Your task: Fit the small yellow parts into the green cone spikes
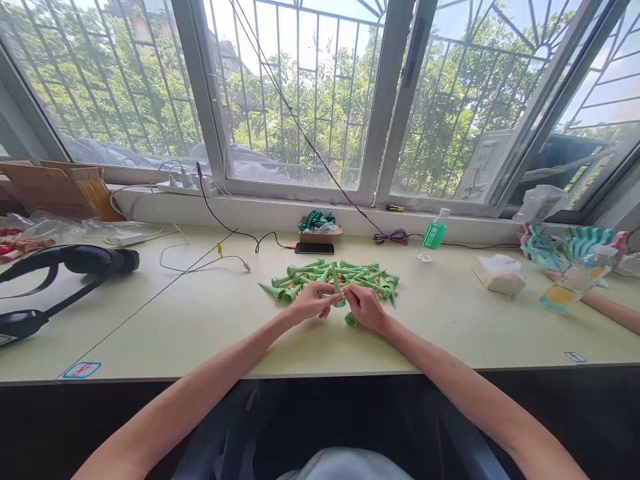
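Both hands meet at the front of a pile of green cone-shaped pieces (305, 272) on the table. Between my fingertips stands a green cone (337, 280), narrow end up and wider round base below. My left hand (314, 300) pinches it from the left. My right hand (365, 307) has its fingers closed at the cone's lower right side; whether they also hold a small part is too small to make out. A round green piece (351, 321) lies on the table just below my right hand. Small yellowish bits (397, 291) show among the cones.
Behind the pile are a black phone (314, 249) and a small box with green material (320, 235). To the right stand a bottle (433, 235) and a tissue pack (500, 275); another person's arm (613, 310) reaches in. A black headset (65, 267) and cable (205, 267) lie left.
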Motion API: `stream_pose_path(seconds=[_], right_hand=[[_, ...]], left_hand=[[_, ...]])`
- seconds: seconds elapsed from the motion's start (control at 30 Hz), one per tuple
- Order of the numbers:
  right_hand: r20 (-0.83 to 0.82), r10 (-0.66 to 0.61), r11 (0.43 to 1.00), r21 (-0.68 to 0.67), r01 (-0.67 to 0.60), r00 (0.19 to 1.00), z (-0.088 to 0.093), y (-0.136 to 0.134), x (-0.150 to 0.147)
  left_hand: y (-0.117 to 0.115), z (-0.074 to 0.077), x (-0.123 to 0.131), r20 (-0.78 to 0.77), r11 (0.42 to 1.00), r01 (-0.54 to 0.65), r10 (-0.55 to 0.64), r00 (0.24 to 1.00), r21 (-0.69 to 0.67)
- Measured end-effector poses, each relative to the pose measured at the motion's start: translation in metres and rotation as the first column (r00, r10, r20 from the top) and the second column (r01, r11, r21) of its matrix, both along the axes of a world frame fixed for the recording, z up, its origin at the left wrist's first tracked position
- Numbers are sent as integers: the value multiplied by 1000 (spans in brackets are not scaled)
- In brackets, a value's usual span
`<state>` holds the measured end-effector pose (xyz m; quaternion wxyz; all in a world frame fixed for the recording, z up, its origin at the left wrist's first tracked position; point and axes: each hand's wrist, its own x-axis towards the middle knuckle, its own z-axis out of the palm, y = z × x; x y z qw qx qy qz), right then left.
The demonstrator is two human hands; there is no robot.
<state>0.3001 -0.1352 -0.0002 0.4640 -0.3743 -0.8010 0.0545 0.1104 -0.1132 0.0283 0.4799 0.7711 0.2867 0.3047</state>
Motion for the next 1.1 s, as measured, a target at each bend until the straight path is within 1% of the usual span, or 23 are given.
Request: stream_pose_path(seconds=[0.27, 0.47, 0.77, 0.87, 0.93, 1.03, 1.1], right_hand=[[9, -26, 1000, 9, 26, 1000, -2, 1, 1], [39, -1, 1000, 11, 1, 999, -4, 0, 0], [89, -2, 1000, 13, 1, 996, -3, -2, -1], [76, -10, 1000, -6, 10, 997, -2, -1, -1], [54, -28, 999, -29, 29, 998, -1, 0, 0], [9, -85, 994, -72, 86, 996, 3, 1, 1], [-27, -134, 987, -97, 131, 991, 6, 1, 3]], left_hand=[[-1, 4, 2, 47, 992, 77, -73, 996, -97], [-1, 5, 1, 58, 982, 112, -104, 993, -152], [0, 5, -1, 21, 983, 110, -109, 994, -150], [1, 4, 1, 32, 990, 83, -80, 996, -114], [1, 4, 3, 51, 998, 41, -38, 998, -55], [1, 3, 5, 69, 995, -73, 68, 995, 69], [1, 1, 5, 18, 976, -147, 146, 989, 161]])
